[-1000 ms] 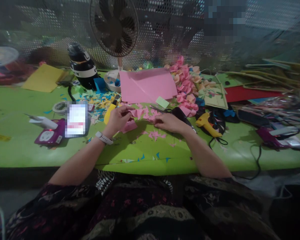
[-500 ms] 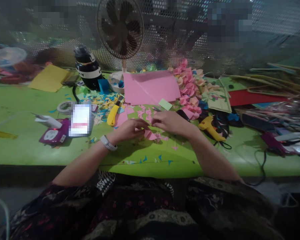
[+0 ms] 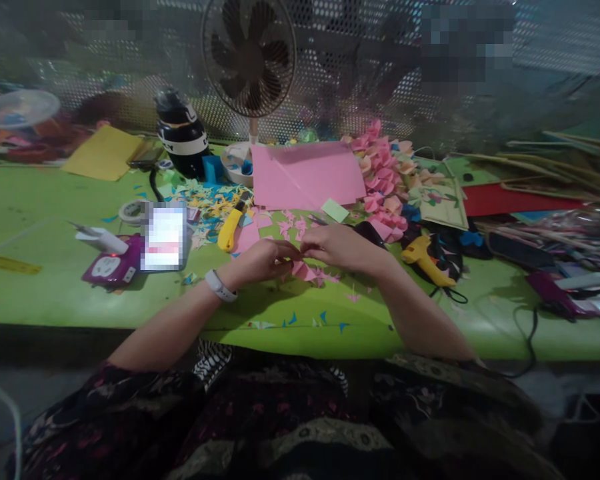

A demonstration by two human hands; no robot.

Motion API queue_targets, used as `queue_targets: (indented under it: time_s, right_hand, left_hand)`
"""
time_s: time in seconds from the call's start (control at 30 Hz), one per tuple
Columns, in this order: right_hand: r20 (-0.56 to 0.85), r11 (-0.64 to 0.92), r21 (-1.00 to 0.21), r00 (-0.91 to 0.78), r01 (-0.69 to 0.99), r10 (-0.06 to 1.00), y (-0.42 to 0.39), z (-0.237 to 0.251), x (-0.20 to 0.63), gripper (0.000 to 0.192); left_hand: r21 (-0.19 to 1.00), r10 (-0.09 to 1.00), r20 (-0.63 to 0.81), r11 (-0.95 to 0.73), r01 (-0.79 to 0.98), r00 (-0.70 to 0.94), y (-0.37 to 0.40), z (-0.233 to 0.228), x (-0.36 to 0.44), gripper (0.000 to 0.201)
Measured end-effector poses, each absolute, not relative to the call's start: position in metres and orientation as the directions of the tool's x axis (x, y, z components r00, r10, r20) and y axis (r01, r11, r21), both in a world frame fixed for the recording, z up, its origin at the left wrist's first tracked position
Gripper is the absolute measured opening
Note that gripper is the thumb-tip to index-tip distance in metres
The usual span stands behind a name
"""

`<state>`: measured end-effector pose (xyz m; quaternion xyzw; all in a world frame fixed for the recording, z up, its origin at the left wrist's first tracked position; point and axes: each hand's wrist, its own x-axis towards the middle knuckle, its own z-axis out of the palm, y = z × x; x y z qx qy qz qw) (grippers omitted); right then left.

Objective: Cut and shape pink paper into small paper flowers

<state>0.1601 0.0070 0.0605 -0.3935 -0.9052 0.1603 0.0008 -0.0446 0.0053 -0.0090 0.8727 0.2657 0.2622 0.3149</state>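
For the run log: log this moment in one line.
left hand: pinching pink paper piece | right hand: pinching same piece | surface: green table

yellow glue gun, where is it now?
Head view, on the green table right of centre: the yellow glue gun lies just beyond the right hand, beside the pink paper flowers.

This is a paper-craft workbench. A green table [image 3: 55, 293] is littered with coloured paper scraps [image 3: 213, 200], a large pink sheet [image 3: 305, 175] and a pile of folded pink paper flowers [image 3: 380, 180] at the far middle. A yellow glue gun [image 3: 427, 259] lies to the right, a yellow utility knife [image 3: 229, 230] and tape roll [image 3: 131, 212] to the left, and a desk fan [image 3: 249, 57] stands before a perforated metal screen [image 3: 555, 53].
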Motion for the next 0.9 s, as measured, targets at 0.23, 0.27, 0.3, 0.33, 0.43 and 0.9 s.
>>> queue_targets:
  time_s: [0.23, 0.27, 0.3, 0.33, 0.43, 0.9]
  right_hand:
    - [-0.099, 0.649, -0.41, -0.738, 0.641, 0.667, 0.008, 0.065, 0.167, 0.017]
    - [-0.073, 0.646, -0.436, -0.74, 0.627, 0.669, 0.007, 0.065, 0.169, 0.018]
    - [-0.033, 0.639, -0.46, -0.731, 0.617, 0.682, 0.007, 0.066, 0.172, 0.019]
    - [0.018, 0.628, -0.482, -0.71, 0.611, 0.704, 0.007, 0.066, 0.174, 0.019]
    - [0.144, 0.592, -0.54, -0.628, 0.598, 0.765, 0.005, 0.063, 0.181, 0.022]
    - [0.257, 0.659, -0.484, -0.626, 0.576, 0.736, -0.001, 0.037, 0.185, 0.019]
  left_hand:
    - [0.695, 0.643, 0.339, -0.663, 0.278, 0.686, 0.008, -0.012, -0.045, 0.024]
    - [0.706, 0.648, 0.353, -0.658, 0.262, 0.675, 0.008, -0.012, -0.045, 0.024]
    - [0.715, 0.651, 0.368, -0.655, 0.246, 0.664, 0.008, -0.012, -0.045, 0.024]
    - [0.719, 0.654, 0.385, -0.655, 0.233, 0.651, 0.008, -0.013, -0.045, 0.023]
    - [0.694, 0.635, 0.468, -0.695, 0.189, 0.615, 0.008, -0.014, -0.043, 0.02]
    - [0.631, 0.571, 0.559, -0.763, 0.14, 0.601, 0.007, -0.013, -0.042, 0.017]
